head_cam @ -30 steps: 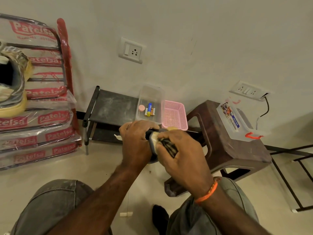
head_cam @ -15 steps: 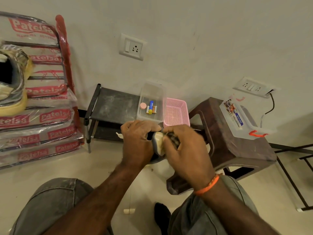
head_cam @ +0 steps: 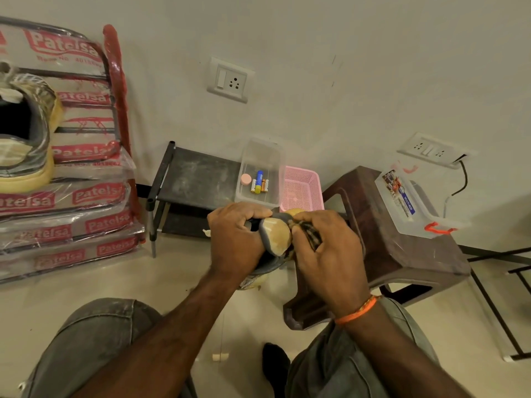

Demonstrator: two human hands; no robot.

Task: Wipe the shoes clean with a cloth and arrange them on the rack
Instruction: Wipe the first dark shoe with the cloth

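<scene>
I see my left hand (head_cam: 235,239) gripping a grey shoe with a tan rubber sole (head_cam: 277,235) above the pale tiled floor (head_cam: 115,280), while my right hand (head_cam: 327,254) clutches a dark checked cloth (head_cam: 311,238) pressed against its sole. Behind them, a low black metal rack (head_cam: 198,179) against the cream wall (head_cam: 316,67) carries a clear plastic box (head_cam: 260,173) and a pink mesh basket (head_cam: 301,188), with a brown plastic stool (head_cam: 402,254) to the right.

On the dark rack (head_cam: 198,179), a clear box (head_cam: 260,173) stands; a pink basket (head_cam: 301,188) sits just beside the box.
</scene>
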